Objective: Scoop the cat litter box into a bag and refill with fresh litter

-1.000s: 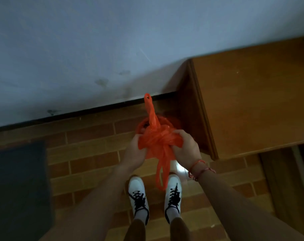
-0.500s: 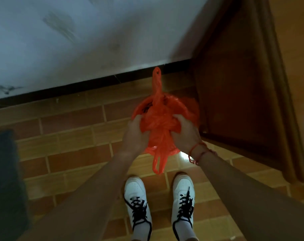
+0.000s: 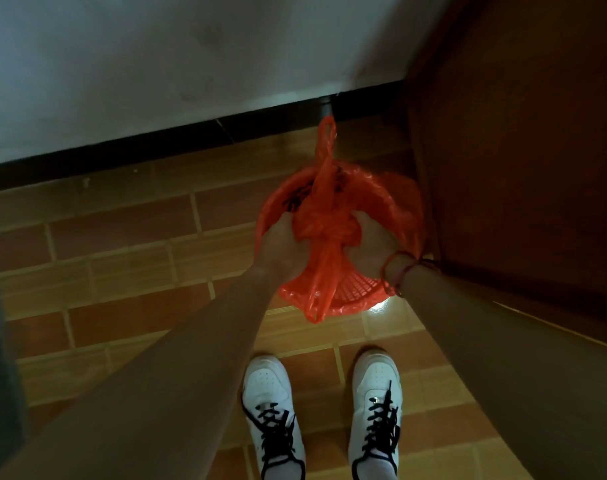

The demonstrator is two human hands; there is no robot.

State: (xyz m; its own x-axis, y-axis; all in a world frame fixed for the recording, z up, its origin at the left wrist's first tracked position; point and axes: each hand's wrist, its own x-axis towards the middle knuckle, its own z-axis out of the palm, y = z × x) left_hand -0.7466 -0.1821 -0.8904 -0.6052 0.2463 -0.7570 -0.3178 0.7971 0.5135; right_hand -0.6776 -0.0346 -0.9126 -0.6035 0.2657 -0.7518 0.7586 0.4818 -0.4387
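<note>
Above orange bin [image 3: 355,289]: left hand [image 3: 281,239], right hand [image 3: 375,242], fingers curled round knotted bag [image 3: 324,230]. Step likely binning scooped waste. Next: let go, fetch fresh litter.

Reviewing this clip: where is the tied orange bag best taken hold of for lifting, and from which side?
Probably at the knot of the orange bag, coming from above. It is the bunched, firmest part and sits centred over the load. The left hand and right hand grip beside it. The handle loop pointing toward the wall also offers a hold, but looks thin.
</note>
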